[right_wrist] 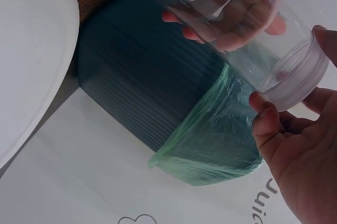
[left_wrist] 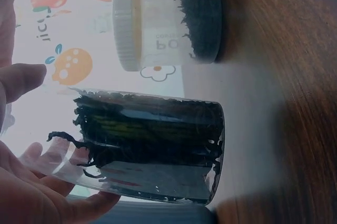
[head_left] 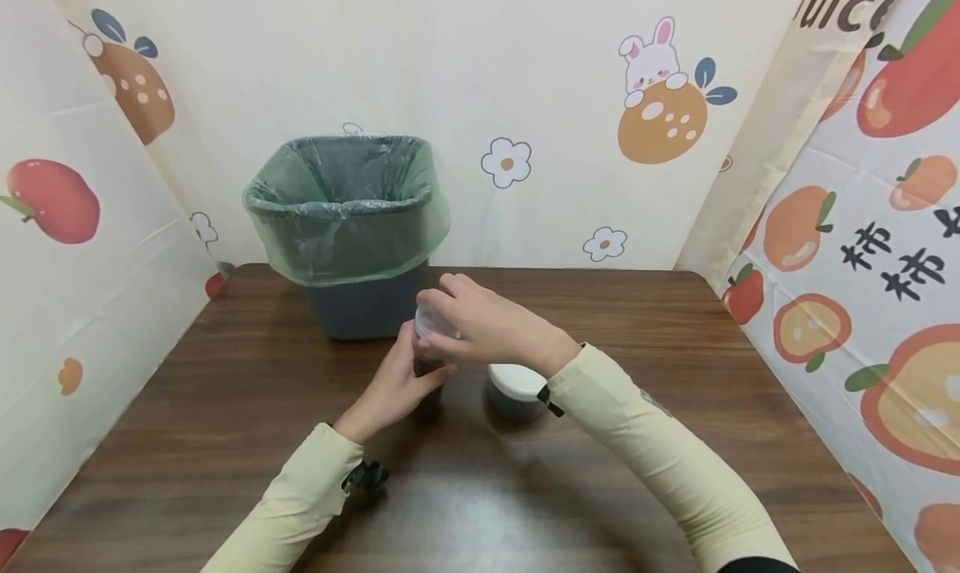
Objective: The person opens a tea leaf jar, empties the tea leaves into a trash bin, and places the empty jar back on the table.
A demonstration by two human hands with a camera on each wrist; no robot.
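My left hand [head_left: 390,394] grips a tall clear jar [left_wrist: 152,140] whose lower part is packed with dark, curled, dried strips that look like tea leaves. The jar stands upright, its dark bottom at or near the table; whether it touches I cannot tell. At its top, my right hand [head_left: 491,323] pinches the clear round lid [right_wrist: 297,79] between thumb and fingers. The lid sits on the jar's mouth. Just right of the jar stands a second, wider clear jar [left_wrist: 160,24] with a white lid [head_left: 517,381] and similar dark contents; my right wrist passes above it.
Behind the hands, a dark grey bin [head_left: 367,306] lined with a green plastic bag [head_left: 352,239] stands at the back left of the brown wooden table [head_left: 600,473]. Fruit-printed cloth [head_left: 555,98] hangs along the back and both sides.
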